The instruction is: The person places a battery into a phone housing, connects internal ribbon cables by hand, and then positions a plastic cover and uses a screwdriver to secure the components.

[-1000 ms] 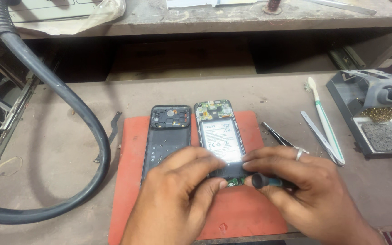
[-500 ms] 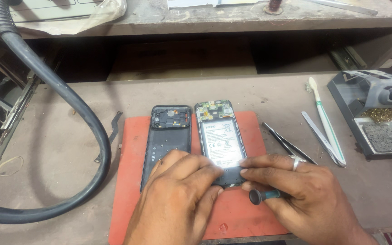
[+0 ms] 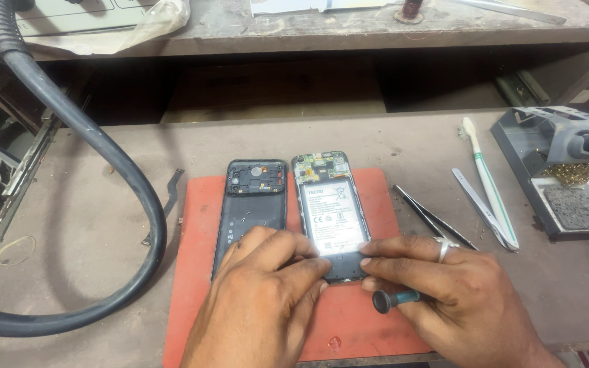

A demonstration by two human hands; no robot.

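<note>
Two hands meet at the lower centre of the frame, over a red work mat [image 3: 192,272]. Far left, a thick black hose [image 3: 103,163] loops across the bench. On the mat lies a detached black back cover [image 3: 253,204]; the left hand [image 3: 267,300] presses fingertips on the bottom edge of the opened phone [image 3: 328,211] beside it. The right hand [image 3: 458,300] touches that same edge, curled closed around a small screwdriver [image 3: 393,298]. Right of them lie black tweezers [image 3: 431,218], a toothbrush [image 3: 489,184] and a soldering stand [image 3: 567,191].

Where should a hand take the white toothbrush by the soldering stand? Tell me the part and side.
Grip the toothbrush at mid-handle, from above. It lies flat on the bench, bristles at the far end, with tweezers close along one side, so pinch across the bare handle.
</note>
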